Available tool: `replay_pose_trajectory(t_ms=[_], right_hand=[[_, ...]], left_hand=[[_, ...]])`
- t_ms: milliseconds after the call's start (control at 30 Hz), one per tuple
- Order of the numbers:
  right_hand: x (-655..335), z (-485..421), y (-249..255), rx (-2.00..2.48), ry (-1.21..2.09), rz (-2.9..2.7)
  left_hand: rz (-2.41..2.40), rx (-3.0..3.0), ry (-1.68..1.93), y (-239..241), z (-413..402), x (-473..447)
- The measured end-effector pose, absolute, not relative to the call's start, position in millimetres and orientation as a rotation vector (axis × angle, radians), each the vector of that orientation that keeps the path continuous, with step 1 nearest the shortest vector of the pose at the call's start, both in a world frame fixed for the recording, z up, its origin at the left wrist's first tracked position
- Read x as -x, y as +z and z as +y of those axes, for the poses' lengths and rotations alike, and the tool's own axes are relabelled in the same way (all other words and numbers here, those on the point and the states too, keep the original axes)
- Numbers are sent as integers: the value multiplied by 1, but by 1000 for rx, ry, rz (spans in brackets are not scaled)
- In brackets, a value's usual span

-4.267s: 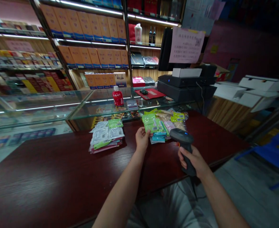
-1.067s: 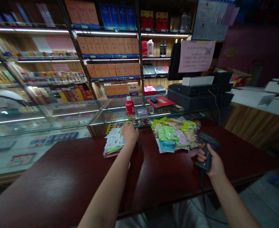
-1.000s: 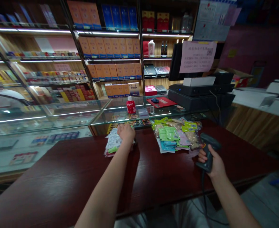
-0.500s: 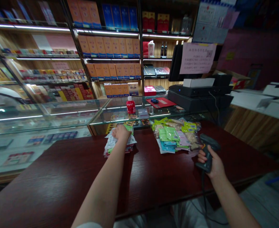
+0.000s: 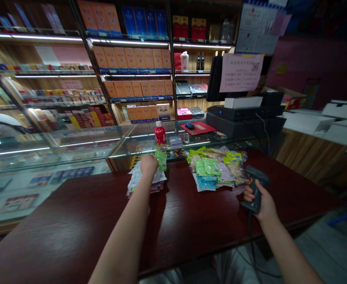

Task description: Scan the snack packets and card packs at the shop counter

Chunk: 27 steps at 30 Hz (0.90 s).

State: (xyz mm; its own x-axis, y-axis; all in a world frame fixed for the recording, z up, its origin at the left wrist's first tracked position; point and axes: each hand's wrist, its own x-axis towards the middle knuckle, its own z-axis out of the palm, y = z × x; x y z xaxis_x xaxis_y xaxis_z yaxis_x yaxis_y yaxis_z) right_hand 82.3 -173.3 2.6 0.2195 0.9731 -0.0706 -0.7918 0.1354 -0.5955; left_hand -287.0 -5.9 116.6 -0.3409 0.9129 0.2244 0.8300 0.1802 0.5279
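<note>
Packet (image 5: 161,159) has crossed to the left pile (image 5: 145,182), pinched in our left hand (image 5: 149,164) (right hand (image 5: 261,202) still clasps the scanner (image 5: 254,185)).

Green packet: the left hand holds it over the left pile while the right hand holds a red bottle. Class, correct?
No: in the head view the right hand holds a black scanner, not a bottle. The left hand does hold the green packet over the pile.

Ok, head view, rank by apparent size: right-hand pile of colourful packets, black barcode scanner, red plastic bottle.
1. pile of colourful packets
2. black barcode scanner
3. red plastic bottle, though farthest from the camera
</note>
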Motion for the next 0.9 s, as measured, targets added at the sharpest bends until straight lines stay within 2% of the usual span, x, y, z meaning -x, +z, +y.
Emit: replay_pose_trajectory(t_ms=[100,267,400,600,900], right_hand=[[-81,-172,4,592,1309,-380],[-78,-171,8,619,1274,-375],[-71,-180,15,662,1235,-440],[-55,-210,32,822,1166,-662],[-28,-244,40,1055,1109,-869]], left_hand=[[2050,-1674,1056,115,-16,272],[1281,-1330,1338,90,-35,218],[881,-1206,1357,64,-52,172],[861,-1245,1433,35,-61,136],[884,-1267,1482,11,-57,129]])
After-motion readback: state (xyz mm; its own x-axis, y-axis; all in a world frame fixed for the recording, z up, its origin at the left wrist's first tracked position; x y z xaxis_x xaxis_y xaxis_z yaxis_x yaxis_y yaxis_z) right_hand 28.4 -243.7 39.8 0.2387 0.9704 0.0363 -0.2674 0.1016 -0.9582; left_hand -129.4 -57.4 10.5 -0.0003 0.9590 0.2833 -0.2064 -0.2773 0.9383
